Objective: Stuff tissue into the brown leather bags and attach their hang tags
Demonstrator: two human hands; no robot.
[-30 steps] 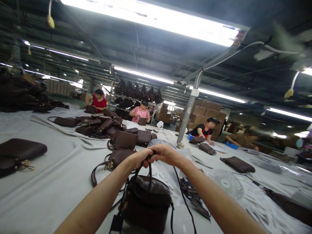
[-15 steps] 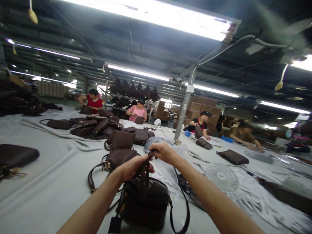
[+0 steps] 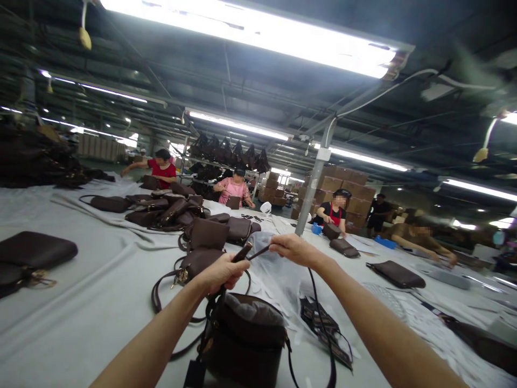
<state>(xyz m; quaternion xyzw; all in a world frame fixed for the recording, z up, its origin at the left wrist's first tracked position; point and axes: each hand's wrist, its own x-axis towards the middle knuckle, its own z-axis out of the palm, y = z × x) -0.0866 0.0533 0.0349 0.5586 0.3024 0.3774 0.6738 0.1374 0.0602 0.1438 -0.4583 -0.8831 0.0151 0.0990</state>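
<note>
A dark brown handbag stands upright on the grey table cloth just in front of me, with grey stuffing paper showing at its open top. My left hand grips the bag's short brown handle above the bag's left side. My right hand pinches the thin dark shoulder strap, which stretches from my left hand and loops down the bag's right side. A black tag hangs at the bag's lower left.
More brown bags lie in a pile behind the held one, and flat ones at the left. A small white fan and dark printed sheets sit to the right. Several people work along the far side near a metal post.
My hands have drawn apart: the right moved up and right, pulling the strap taut, while the left shifted along the handle. The strap loop now hangs lower beside the bag.
</note>
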